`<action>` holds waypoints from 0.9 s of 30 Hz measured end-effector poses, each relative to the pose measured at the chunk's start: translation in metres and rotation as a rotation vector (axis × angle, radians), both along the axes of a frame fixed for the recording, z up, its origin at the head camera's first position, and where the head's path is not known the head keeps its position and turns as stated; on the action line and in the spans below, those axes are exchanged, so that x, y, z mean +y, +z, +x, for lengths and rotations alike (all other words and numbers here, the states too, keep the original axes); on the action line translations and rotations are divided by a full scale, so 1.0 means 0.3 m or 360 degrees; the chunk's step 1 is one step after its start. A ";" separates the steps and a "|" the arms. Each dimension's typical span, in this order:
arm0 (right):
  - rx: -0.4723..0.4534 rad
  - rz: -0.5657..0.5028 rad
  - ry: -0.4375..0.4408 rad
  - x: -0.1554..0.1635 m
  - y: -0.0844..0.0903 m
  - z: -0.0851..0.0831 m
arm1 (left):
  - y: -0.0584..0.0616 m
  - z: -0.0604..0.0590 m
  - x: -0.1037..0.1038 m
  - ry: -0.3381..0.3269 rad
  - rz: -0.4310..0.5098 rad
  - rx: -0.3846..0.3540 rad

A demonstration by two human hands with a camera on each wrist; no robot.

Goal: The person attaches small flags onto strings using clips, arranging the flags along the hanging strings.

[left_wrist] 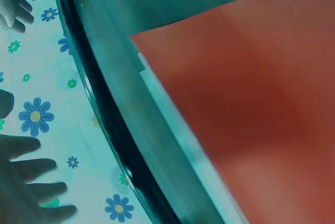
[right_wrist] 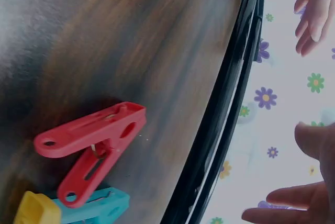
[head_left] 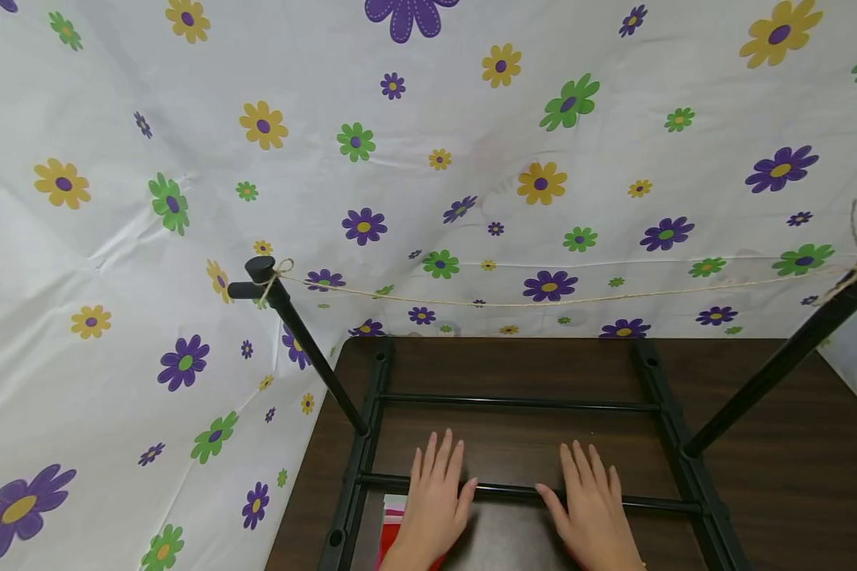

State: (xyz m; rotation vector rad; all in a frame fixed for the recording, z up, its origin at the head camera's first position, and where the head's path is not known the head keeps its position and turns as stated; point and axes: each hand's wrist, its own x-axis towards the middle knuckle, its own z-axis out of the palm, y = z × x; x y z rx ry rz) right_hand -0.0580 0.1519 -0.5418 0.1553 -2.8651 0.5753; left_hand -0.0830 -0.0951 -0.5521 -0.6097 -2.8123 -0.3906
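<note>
Flowered cloth [head_left: 293, 63] at back and left, white with purple, yellow and green blooms, some creases. Dark brown wood-look desk [head_left: 793, 484] below; its far edge meets the cloth, far left corner rounded. Black frame [head_left: 521, 403] on the desk: two thick side bars running toward the far edge, thinner rails across. Left post [head_left: 314, 357] rises from the left side bar, leaning outward, short stub at its top; right post [head_left: 785, 357] leans out on the other side. Thin string [head_left: 471, 304] tied near both post tops, slight sag between, loose end sticking up at the right knot.

Left hand [head_left: 434, 500] over the near rail [head_left: 510, 491], back of hand up. Grip spread, fingers straight and pointing at the desk's far edge, thumb out. Right hand [head_left: 591, 507] about level with it over the same rail, grip spread too, thumb toward the left hand. Hands apart. Contact with the rail: can't tell.

Red sheet [left_wrist: 251, 103] on the desk's near part, just inside the left side bar, partly hidden by the left hand in the head view; pale layer along its edge. Right wrist view: red clothespin [right_wrist: 114, 144] on the desk, one leg overlapping a blue clothespin [right_wrist: 107, 205]; yellow clothespin [right_wrist: 37, 209] against the blue one, only partly in view.
</note>
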 end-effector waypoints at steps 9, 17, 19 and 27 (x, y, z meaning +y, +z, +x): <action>0.0069 -0.0067 -0.0040 0.028 -0.010 0.021 | -0.036 0.032 -0.037 -0.0030 0.0028 0.0289; 0.0125 -0.0142 -0.0071 0.039 -0.052 0.049 | -0.069 0.077 -0.062 0.0070 0.0119 0.0325; 0.0133 -0.0146 -0.0076 0.039 -0.062 0.055 | -0.082 0.089 -0.068 0.0118 0.0123 0.0302; 0.0206 -0.0185 -0.0122 0.055 -0.095 0.083 | -0.123 0.108 -0.096 0.0234 0.0136 0.0299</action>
